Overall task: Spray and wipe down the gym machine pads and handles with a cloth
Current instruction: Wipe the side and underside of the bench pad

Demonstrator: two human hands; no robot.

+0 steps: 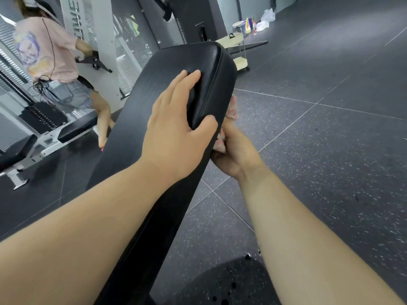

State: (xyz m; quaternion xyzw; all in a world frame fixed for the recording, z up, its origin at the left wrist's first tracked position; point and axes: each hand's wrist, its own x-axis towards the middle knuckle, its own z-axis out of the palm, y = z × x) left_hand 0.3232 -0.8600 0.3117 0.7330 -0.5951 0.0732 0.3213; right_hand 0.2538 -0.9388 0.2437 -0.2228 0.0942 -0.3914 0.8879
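Our left hand [176, 128] clamps the right edge of the black bench pad [154, 69] at centre frame, thumb hooked round its seam. Just right of it, our right hand [235, 155] clutches the pink cloth [232, 108] against the pad's underside.

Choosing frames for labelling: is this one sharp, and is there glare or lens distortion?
Head view: left hand, right hand and backrest pad are sharp; head view: soft sheen on the pad's upper edge, no glare; head view: wide lens stretches the forearms.
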